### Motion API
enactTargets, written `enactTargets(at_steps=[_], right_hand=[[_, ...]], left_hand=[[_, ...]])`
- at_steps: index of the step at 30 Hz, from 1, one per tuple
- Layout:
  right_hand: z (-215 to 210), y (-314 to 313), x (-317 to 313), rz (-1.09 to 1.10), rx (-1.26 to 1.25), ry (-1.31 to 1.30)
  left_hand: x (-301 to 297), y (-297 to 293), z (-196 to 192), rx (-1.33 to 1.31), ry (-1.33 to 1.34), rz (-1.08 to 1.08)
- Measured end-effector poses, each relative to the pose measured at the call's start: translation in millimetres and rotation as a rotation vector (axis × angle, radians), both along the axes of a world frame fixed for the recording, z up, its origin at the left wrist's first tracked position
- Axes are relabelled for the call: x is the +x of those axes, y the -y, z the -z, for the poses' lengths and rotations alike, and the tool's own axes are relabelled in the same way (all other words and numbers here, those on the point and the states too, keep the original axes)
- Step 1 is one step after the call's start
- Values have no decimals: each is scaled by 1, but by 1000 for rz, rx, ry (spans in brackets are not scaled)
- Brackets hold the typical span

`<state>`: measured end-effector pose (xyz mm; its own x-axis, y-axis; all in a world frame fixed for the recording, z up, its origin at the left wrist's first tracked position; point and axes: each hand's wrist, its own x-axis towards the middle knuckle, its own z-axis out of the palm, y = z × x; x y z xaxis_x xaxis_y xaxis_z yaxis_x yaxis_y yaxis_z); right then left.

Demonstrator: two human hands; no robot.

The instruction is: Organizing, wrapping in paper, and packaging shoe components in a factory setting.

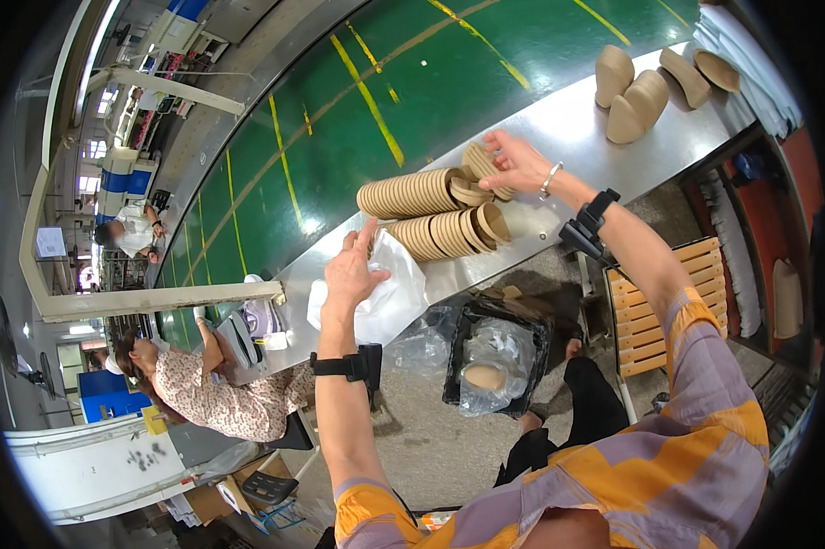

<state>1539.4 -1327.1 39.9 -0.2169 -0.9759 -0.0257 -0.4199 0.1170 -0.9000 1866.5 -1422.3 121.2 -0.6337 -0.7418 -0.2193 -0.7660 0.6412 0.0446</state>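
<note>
Tan curved pieces (408,195) lay nested in rows on the table (559,123). They seemed light, rather stiff, best held from both row ends. The left hand (354,273) was open beside white plastic (401,282); whether the right hand (518,165) gripped, I could not tell.

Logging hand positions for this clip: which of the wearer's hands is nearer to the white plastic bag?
Left. The left hand is over the white plastic bag; the right hand is farther off, at the right-hand end of the tan stacks.
</note>
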Motion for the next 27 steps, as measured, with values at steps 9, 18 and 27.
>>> enactTargets(at_steps=[9,18,27], right_hand=[[34,-40,-5,-215,-239,-442],[-17,-24,-9,-82,-337,-485],[-16,-10,20,-98,-145,-359]], left_hand=[[-10,0,7,-30,-49,-35],[-6,-2,10,-52,-104,-36],[-8,-17,14,-89,-99,-109]])
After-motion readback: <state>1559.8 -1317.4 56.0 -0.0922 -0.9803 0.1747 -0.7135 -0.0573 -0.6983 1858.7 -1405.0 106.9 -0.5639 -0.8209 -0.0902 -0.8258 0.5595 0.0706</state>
